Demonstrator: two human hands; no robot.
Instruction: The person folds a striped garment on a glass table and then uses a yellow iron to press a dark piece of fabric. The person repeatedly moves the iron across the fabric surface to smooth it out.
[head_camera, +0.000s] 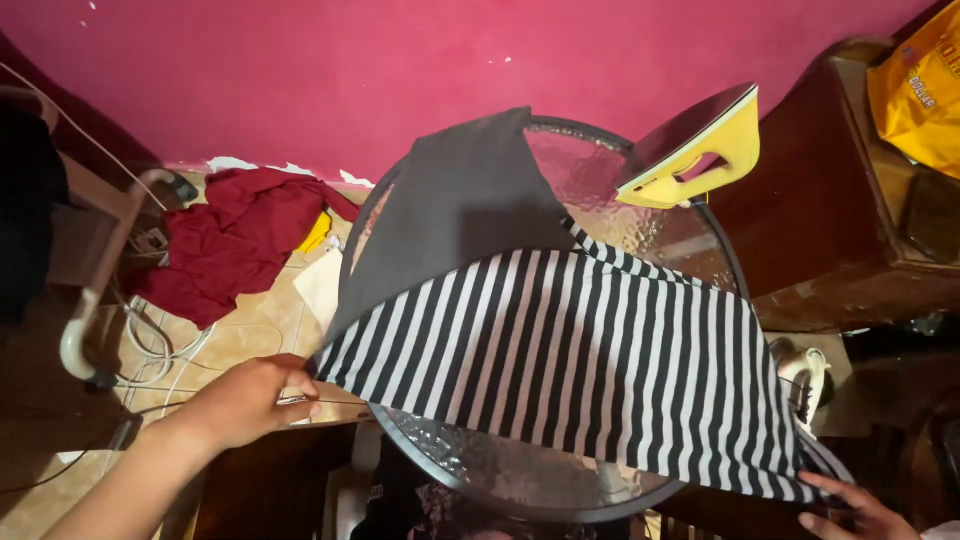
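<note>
Hands (250, 400) (850, 510) on striped cloth (560, 360) corners

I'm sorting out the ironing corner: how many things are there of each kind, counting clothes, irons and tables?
Clothes: 2, the striped black-and-white garment held by the left hand and right hand, and the dark red garment on the floor
Irons: 1, the yellow iron
Tables: 1, the round glass table
Total: 4

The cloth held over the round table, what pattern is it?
Black and white stripes on the cloth, head view.
</note>
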